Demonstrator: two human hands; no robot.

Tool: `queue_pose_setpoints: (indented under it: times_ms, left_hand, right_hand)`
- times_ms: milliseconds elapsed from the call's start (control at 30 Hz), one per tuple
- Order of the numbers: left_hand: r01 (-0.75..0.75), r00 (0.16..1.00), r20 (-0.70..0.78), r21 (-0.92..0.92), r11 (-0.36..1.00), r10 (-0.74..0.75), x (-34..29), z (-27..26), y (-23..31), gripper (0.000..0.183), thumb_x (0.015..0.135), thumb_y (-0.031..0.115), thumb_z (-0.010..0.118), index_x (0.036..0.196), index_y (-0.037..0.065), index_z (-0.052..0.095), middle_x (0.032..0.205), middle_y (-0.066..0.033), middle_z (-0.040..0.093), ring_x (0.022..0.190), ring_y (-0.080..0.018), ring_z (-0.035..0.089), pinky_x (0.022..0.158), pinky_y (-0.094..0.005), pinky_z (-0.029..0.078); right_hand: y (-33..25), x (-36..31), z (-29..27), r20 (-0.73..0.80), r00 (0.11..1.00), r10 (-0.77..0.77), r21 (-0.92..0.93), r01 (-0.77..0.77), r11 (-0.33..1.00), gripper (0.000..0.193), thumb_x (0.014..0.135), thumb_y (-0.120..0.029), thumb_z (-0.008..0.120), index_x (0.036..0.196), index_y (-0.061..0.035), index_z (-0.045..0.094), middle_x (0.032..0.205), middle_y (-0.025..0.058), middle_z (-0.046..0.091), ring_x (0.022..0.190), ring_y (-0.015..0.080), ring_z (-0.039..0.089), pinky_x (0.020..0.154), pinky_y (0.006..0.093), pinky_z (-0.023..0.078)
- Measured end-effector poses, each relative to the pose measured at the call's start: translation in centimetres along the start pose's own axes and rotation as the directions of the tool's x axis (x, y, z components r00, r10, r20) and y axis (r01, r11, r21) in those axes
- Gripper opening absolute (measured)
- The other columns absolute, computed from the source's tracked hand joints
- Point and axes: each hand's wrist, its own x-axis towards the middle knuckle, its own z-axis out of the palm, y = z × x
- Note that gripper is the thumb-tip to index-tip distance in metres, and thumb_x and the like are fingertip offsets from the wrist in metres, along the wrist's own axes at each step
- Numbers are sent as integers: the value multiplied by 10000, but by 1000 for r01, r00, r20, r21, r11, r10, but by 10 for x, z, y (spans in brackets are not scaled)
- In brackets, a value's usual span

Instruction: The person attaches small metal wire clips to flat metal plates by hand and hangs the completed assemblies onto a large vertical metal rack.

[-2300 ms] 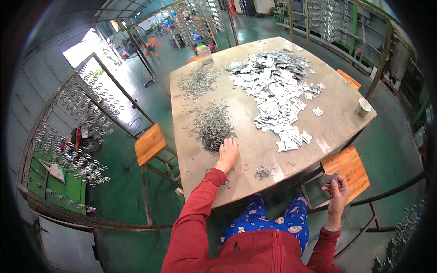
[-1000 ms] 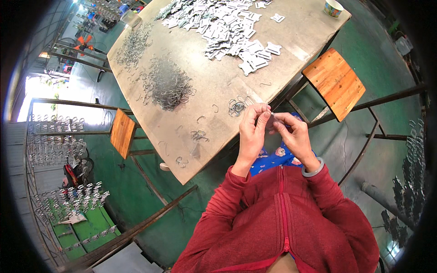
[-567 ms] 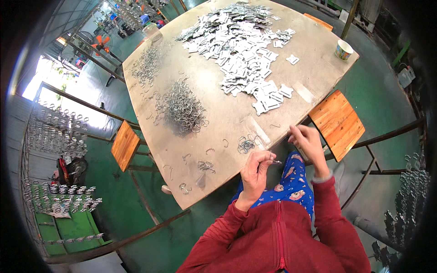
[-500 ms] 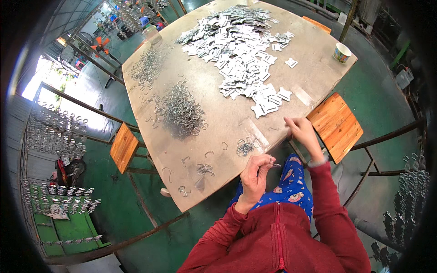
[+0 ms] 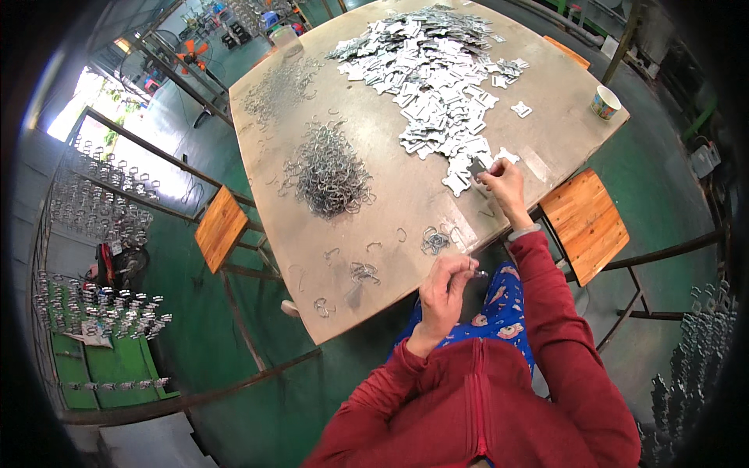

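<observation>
At the table's near edge my left hand (image 5: 441, 300) is closed in a pinch, with a small shiny metal piece (image 5: 480, 274) poking out past the fingertips. Its exact kind is too small to make out. My right hand (image 5: 505, 189) reaches over the table to the near tip of a big heap of flat metal plates (image 5: 437, 86). Thumb and fingers there pinch one flat metal plate (image 5: 477, 166), which looks darker than its neighbours. Between the two hands lies a small cluster of bent wire rings (image 5: 434, 241).
A mound of bent wire rings (image 5: 328, 175) stands left of the plates on the table (image 5: 390, 257), with loose rings (image 5: 363, 272) nearer me. A paper cup (image 5: 605, 103) sits at the right corner. Wooden stools (image 5: 585, 222) flank the table. Racks of hanging metal parts (image 5: 105, 195) stand around.
My right hand has moved forward from the table edge to the plates and now pinches one. My left hand stays near the edge with its metal piece. The view has shifted slightly.
</observation>
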Motion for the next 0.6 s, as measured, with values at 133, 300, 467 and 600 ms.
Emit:
queue_pose_setpoints:
  times_ms: [133,300,467,600]
  left_hand:
    - [-39,999,-33,-15,999,39,12,-5,-12,41,847,-15,559,885,-1,554,831,-102,602,740,-193,595,654,-280,476]
    - [-26,999,31,19,999,26,18,2,-21,61,851,44,588,893,1,577,804,-92,610,705,-186,592,610,-280,461]
    - [-35,998,60,42,998,33,18,15,-24,77,841,72,605,881,11,581,788,-95,606,704,-220,583,621,-308,448]
    - [-20,998,65,66,998,15,15,10,-21,78,830,79,610,874,20,587,788,-106,600,697,-236,579,625,-319,449]
  right_hand:
    - [-54,-67,-15,190,981,31,583,-138,801,216,726,-2,689,895,22,556,707,83,610,626,141,608,548,242,512]
    - [-87,-118,-38,234,972,29,618,-172,767,256,735,21,681,957,55,557,761,113,634,619,149,614,534,240,513]
    - [-90,-132,-55,199,980,17,662,-147,735,235,740,30,670,947,53,559,742,105,627,596,132,602,522,229,498]
    - [-99,-140,-53,207,978,-11,686,-137,715,229,744,37,659,948,51,557,729,96,620,566,122,584,506,220,470]
